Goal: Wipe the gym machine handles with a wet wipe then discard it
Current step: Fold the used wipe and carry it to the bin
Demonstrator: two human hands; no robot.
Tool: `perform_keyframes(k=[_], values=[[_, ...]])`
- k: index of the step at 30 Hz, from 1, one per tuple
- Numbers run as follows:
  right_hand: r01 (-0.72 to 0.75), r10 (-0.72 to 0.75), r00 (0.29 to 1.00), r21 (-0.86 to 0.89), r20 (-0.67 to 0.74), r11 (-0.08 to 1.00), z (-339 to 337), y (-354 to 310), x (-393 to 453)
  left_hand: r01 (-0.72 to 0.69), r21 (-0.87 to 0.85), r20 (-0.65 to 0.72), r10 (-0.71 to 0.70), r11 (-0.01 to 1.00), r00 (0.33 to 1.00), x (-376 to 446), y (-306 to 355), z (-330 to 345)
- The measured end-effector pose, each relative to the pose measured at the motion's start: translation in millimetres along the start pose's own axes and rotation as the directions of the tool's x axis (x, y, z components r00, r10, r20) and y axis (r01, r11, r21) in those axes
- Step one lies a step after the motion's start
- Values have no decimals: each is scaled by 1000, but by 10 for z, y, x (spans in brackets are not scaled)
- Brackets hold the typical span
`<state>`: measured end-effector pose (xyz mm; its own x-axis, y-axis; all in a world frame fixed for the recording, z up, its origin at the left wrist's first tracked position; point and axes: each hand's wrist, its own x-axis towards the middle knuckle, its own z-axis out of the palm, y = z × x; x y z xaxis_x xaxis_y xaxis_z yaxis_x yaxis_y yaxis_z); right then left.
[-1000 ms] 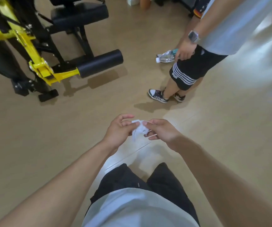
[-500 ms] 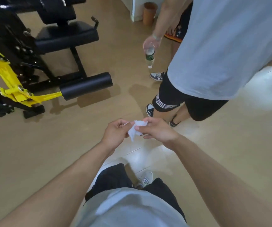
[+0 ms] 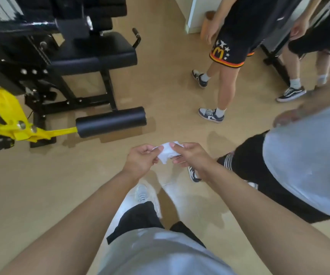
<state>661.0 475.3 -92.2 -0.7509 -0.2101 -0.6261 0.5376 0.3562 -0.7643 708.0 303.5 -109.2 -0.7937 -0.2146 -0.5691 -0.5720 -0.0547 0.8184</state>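
Observation:
A crumpled white wet wipe (image 3: pixel 167 152) hangs between my two hands at the middle of the view, above the floor. My left hand (image 3: pixel 141 160) pinches its left edge with thumb and fingers. My right hand (image 3: pixel 190 156) pinches its right side. The black and yellow gym machine (image 3: pixel 60 80) stands at the upper left, well away from both hands. Its black seat pad (image 3: pixel 94 50) and a black foam roller (image 3: pixel 111 121) on a yellow arm (image 3: pixel 21 130) face me. A small black handle (image 3: pixel 137 36) sticks up beside the seat.
A person in a light shirt and black shorts (image 3: pixel 299 159) stands close on my right. Two more people (image 3: pixel 229 46) stand at the upper right near a black frame (image 3: pixel 275 58) and a white pillar (image 3: pixel 199 14). Tan floor (image 3: pixel 41 195) lies open at my left.
The view has tilted up and shifted, bringing the machine closer and more people into sight. My hands keep holding the wipe between them, and my foot has stepped forward.

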Motion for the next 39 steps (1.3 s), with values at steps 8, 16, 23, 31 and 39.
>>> perform_keyframes(k=[8,16,23,31,39], values=[[-4,4,1000,124,-1,992,-612,-878,1085,-44,177,105,26,983,994,1399,977,286],[-49,57,997,157,-47,986,-1716,-1378,2352,-54,255,189,5,965,982,2786,1899,1168],[-100,118,984,134,-135,986,-3169,-2020,3580,-26,332,147,-24,943,989,3942,2772,2187],[-200,210,948,67,-239,978,-4359,-2512,4865,-57,490,189,-42,870,981,5162,3593,2884],[-249,260,936,77,-237,965,-4992,-3455,6288,-77,460,232,-36,885,972,6731,4509,3154]])
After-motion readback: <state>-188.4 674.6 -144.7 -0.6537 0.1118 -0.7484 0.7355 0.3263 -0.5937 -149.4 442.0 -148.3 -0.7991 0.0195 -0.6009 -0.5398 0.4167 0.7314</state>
